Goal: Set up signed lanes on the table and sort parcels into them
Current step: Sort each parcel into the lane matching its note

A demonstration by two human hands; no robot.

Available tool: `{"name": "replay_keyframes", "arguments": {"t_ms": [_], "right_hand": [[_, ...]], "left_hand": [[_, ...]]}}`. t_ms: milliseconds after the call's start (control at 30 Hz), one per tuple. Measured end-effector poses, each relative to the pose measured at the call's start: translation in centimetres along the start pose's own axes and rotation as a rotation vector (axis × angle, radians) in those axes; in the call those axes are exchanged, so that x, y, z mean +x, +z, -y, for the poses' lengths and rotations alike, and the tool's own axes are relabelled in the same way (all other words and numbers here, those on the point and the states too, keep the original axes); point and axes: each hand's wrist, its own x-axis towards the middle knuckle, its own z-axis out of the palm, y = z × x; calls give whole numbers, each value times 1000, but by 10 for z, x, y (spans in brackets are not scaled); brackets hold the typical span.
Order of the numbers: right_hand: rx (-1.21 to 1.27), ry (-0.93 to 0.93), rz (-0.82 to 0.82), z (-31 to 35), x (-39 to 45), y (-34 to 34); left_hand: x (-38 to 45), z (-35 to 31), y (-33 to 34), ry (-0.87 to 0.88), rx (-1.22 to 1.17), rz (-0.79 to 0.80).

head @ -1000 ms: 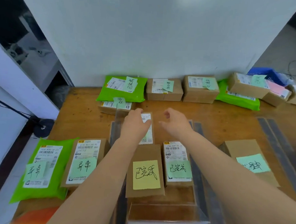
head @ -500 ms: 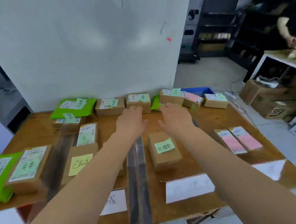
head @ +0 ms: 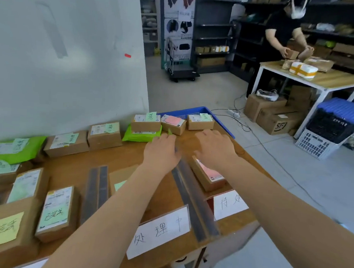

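My left hand [head: 162, 151] and my right hand [head: 215, 147] reach out over the wooden table [head: 128, 161], both empty with fingers apart, just short of the back-row parcels. Ahead lie a green mailer [head: 140, 136] under a brown box [head: 145, 123], a box with a pink note [head: 173, 124] and a box with a green note [head: 200, 122]. Under my right wrist sits a pink-labelled box [head: 208, 175]. Dark strips [head: 194, 198] [head: 95, 189] divide the lanes. White lane signs [head: 161, 231] [head: 229, 202] stand at the front edge.
Sorted boxes with yellow and green notes [head: 4, 228] [head: 55, 211] fill the left lanes. A blue basket [head: 219, 118] sits behind the table's far corner. Another person works at a second table [head: 330, 79] at the right, with cartons and crates on the floor.
My view has swung right and up, from the left lanes to the table's right end. Both hands moved from the middle-lane parcel towards the back-right parcels.
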Motion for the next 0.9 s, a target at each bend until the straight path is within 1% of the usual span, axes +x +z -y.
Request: {"name": "replay_keyframes", "arguments": {"t_ms": [267,400,567,733,833,900], "right_hand": [[-23,103,88,-105,64,28],[-78,91,122,-150,96,38],[-90,15,124,-189,136,58],[-78,-108,145,-226,186,89],[-59,-197,173,-251,220,112],[-20,-259,202,-268,243,128]], "left_hand": [[108,-63,54,20,-112,22],[158,-84,81,40,-47,33],[203,-102,99,44,85,38],[244,-117,119,12,185,109],[268,-127,137,-59,226,135],[285,-133,150,-134,212,169]]}}
